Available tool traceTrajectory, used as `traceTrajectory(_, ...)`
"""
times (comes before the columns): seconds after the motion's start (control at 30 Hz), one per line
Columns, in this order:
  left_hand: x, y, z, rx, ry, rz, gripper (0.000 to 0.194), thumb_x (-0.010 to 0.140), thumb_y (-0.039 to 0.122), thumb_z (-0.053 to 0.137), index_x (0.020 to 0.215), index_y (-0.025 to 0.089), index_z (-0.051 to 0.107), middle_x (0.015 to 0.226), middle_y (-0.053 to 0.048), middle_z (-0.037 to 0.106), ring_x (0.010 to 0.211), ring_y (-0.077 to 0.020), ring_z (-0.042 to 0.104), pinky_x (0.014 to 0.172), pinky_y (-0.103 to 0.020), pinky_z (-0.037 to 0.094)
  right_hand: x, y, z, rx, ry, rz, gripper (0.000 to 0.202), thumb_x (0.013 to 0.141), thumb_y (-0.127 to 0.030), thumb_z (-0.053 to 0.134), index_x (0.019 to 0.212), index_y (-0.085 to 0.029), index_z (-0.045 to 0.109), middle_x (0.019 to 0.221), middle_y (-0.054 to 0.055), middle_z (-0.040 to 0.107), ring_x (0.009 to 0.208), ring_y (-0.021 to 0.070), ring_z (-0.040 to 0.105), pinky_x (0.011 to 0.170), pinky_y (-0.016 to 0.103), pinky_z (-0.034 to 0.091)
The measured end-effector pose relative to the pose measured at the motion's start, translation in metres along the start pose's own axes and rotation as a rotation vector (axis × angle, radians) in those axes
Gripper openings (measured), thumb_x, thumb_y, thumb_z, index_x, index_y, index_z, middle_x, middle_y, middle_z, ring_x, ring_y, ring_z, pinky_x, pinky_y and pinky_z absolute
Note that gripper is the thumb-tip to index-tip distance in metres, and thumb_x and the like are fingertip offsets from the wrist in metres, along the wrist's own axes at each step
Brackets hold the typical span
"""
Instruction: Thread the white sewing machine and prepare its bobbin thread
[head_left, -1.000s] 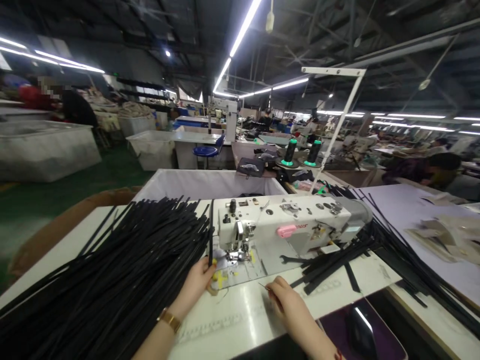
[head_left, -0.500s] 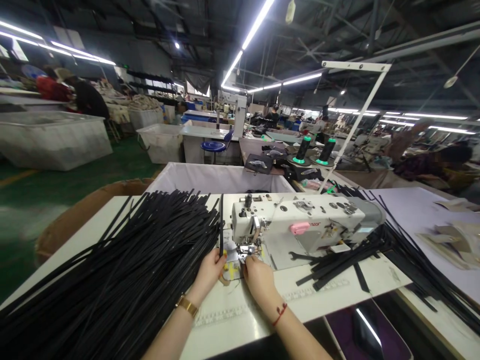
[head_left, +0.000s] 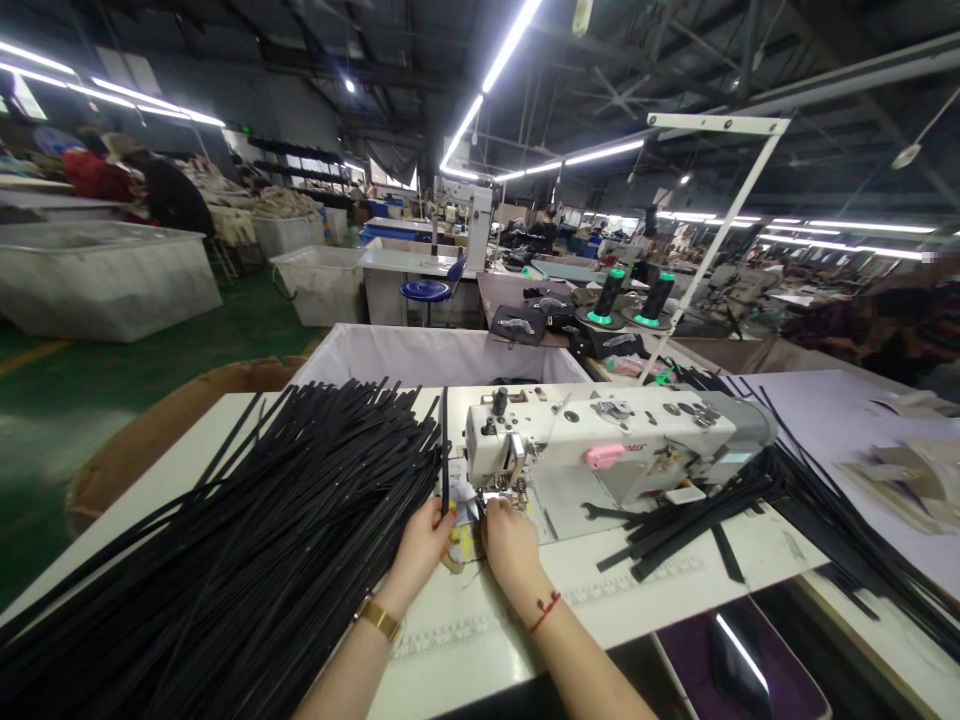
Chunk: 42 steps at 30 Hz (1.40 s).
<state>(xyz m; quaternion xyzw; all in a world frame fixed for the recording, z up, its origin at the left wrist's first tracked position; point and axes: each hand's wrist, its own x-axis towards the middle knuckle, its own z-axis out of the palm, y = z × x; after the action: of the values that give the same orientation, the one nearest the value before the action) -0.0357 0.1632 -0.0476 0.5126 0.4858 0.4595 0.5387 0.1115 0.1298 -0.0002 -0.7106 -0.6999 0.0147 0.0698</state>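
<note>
My left hand [head_left: 421,548] pinches the near end of a narrow black strap [head_left: 445,450] that runs away from me past the left end of the white sewing machine [head_left: 592,440]. Right at the presser foot [head_left: 501,498], my right hand [head_left: 513,548] is closed, its fingertips bent under and out of sight. What it holds, if anything, I cannot make out. Left of my left hand lies a large heap of black straps [head_left: 247,530]. Yellow marks [head_left: 466,543] show on the machine bed between my hands.
Right of the machine, a wrench [head_left: 600,512] and more black straps [head_left: 675,530] lie on the table. A printed ruler [head_left: 450,635] runs along the front. Two black thread cones [head_left: 607,298] and a white-lined bin [head_left: 435,355] stand behind. A phone-like dark panel [head_left: 742,660] sits below right.
My right hand has shifted slightly left and away from me, closer to the presser foot's left side. My left hand stays on the strap. The view has moved slightly.
</note>
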Motion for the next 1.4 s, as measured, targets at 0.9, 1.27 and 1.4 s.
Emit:
traceTrajectory(0.9, -0.010, 0.017, -0.003, -0.054, -0.050, -0.039, 0.037, 0.072, 0.047, 0.065, 0.086, 0.015, 0.057, 0.051, 0.008, 0.045, 0.042, -0.0088, 0.043, 0.041, -0.020, 0.033, -0.010, -0.008, -0.006, 0.021, -0.036, 0.065, 0.030, 0.091, -0.003, 0.036, 0.103, -0.012, 0.062, 0.101, 0.016, 0.069, 0.081, 0.0233, 0.070, 0.064, 0.031, 0.051)
traceTrajectory(1.27, -0.006, 0.003, -0.009, -0.077, -0.063, -0.011, 0.032, 0.078, 0.045, 0.063, 0.085, 0.015, 0.056, 0.058, 0.006, 0.048, 0.042, -0.0059, 0.040, 0.038, -0.017, 0.028, -0.005, -0.006, -0.013, 0.124, -0.041, 0.014, 0.018, 0.093, -0.014, 0.046, 0.096, -0.018, 0.063, 0.099, 0.010, 0.071, 0.085, 0.0207, 0.069, 0.070, 0.028, 0.048)
traceTrajectory(1.4, -0.009, 0.008, -0.008, -0.081, -0.039, 0.004, 0.034, 0.077, 0.044, 0.065, 0.090, 0.014, 0.059, 0.059, 0.005, 0.050, 0.047, -0.0091, 0.048, 0.041, -0.018, 0.034, -0.025, 0.021, -0.027, 0.230, -0.046, -0.058, 0.014, 0.092, -0.022, 0.050, 0.091, -0.023, 0.063, 0.098, 0.004, 0.071, 0.090, 0.0187, 0.067, 0.072, 0.024, 0.045)
